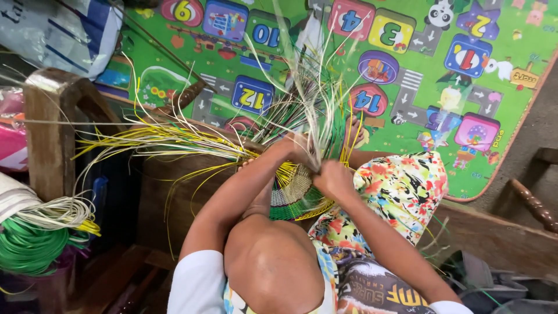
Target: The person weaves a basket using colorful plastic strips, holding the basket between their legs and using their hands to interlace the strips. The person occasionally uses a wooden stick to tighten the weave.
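Two hands meet at the top edge of a round woven piece (pixel 295 197), which lies on the person's lap against the flowered cloth (pixel 401 192) that covers the knee. The left hand (pixel 293 150) is closed, its grip narrow around the base of the pale strands (pixel 311 99) that stand up from the rim. The right hand (pixel 334 179) is also closed, pinching strands just where they leave the woven part. I judge that both hands stay close to the rim because there the loose strips are easiest to control; farther out they spread freely.

Many yellow strips (pixel 168 139) fan out to the left over a dark wooden bench (pixel 168 197), probably pushed aside so they do not cross the ones in work. Green strips (pixel 325 131) show between the pale ones near the hands. The woven piece itself has green and yellow rings, and its lower part is hidden by the left forearm.

At the left edge, a coil of green strips (pixel 29 247) with some white strips (pixel 61 212) on top rests within reach of the left arm. A colourful play mat (pixel 418 75) with number tiles covers the floor beyond.
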